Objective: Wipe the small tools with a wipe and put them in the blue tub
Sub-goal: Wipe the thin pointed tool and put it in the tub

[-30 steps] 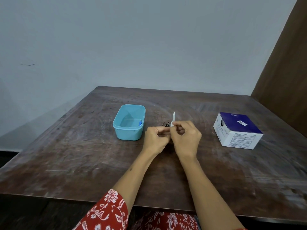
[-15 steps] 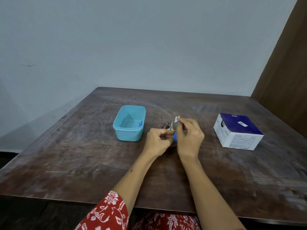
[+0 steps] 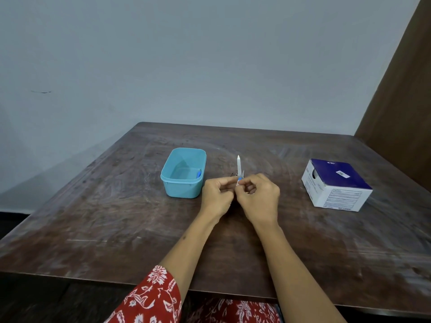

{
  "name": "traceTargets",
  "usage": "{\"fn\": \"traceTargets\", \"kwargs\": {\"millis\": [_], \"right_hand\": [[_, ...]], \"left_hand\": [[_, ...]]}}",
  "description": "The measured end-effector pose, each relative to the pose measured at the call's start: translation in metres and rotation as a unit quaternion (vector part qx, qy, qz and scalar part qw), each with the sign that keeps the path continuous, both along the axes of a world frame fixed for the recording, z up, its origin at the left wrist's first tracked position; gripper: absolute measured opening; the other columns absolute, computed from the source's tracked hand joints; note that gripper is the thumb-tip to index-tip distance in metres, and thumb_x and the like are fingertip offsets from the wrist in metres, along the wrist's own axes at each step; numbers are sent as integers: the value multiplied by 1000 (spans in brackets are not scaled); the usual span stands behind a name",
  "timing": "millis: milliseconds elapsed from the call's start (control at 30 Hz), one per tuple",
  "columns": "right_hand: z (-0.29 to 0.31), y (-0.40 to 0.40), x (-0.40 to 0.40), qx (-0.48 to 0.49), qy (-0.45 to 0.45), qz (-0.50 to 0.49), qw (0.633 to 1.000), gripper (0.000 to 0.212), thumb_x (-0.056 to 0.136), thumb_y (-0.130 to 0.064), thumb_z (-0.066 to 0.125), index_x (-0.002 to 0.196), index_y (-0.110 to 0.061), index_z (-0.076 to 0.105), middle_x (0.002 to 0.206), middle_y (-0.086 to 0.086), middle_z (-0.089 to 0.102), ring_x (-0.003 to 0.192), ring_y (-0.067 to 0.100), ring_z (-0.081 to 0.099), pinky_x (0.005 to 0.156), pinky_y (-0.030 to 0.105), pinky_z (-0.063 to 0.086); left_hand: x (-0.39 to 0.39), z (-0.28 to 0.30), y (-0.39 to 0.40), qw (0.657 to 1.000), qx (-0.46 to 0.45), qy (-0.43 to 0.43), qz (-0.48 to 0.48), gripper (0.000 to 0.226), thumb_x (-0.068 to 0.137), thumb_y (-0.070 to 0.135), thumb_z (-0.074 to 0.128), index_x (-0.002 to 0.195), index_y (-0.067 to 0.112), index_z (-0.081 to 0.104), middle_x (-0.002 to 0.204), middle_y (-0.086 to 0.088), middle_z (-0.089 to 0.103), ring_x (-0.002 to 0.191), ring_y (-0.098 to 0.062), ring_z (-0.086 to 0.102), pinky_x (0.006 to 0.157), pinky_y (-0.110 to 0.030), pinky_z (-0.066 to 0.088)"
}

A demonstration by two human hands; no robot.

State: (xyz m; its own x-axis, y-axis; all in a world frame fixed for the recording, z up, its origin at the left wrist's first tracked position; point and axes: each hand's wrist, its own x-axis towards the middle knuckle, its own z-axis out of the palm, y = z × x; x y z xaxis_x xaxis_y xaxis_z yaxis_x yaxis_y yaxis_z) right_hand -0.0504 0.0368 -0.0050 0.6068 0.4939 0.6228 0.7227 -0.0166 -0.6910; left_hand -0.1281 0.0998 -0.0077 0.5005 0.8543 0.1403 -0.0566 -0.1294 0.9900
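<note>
Over the middle of the table, my left hand (image 3: 218, 197) and my right hand (image 3: 258, 199) meet with curled fingers. Between their fingertips sits a small blue-handled tool (image 3: 239, 181), pinched by my left hand. My right hand pinches a thin white wipe (image 3: 238, 164) that stands upright above the tool. Just behind the hands lie more small dark metal tools (image 3: 234, 174), mostly hidden. The light blue tub (image 3: 172, 186) stands to the left of my hands, with one blue item (image 3: 198, 174) lying against its right wall.
A white and dark blue cardboard box (image 3: 335, 185) sits on the right side of the brown wooden table (image 3: 116, 229). A wall runs behind the table and a brown panel stands at the far right.
My right hand, lifted slightly half a second ago with the wipe crumpled at its fingertips, has come back down against my left hand, and the white wipe stands upright again.
</note>
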Motion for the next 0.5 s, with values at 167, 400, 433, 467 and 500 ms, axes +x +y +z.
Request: {"fn": "traceTargets", "kwargs": {"millis": [167,400,433,467,500], "right_hand": [[2,-1,0,7,-11,2,1000,13,73,1,72,83,-6,74,79,6,67,64,12,62,63,18,50],[1,-2,-1,-33,-5,5,999,10,68,-1,74,74,-8,72,73,2,65,59,9,55,58,17,46],[1,-2,-1,-32,-4,6,999,10,69,-1,74,75,-8,72,74,2,65,59,10,56,58,18,47],[2,-2,-1,-27,-5,7,1000,12,69,0,74,78,-8,73,76,3,66,61,11,58,60,20,48],[2,-2,-1,-20,-7,9,1000,13,70,1,73,80,-8,74,78,4,67,63,13,60,62,20,49]], "left_hand": [[0,2,-1,999,-27,-19,-10,38,80,-21,50,112,-5,63,101,-17,69,87,-16,69,78,-26,57],[0,1,1,999,-31,-20,5,43,78,-23,46,110,-2,65,102,-17,70,96,-24,68,85,-34,55],[1,1,1,999,-33,-21,5,42,79,-23,46,110,-2,65,101,-16,70,94,-23,68,83,-32,56],[1,1,1,999,-36,-23,2,41,80,-22,47,111,-2,64,100,-15,70,91,-21,68,79,-28,56],[1,2,0,999,-40,-27,-3,39,80,-22,48,111,-3,64,98,-14,69,87,-18,68,75,-24,56]]}}
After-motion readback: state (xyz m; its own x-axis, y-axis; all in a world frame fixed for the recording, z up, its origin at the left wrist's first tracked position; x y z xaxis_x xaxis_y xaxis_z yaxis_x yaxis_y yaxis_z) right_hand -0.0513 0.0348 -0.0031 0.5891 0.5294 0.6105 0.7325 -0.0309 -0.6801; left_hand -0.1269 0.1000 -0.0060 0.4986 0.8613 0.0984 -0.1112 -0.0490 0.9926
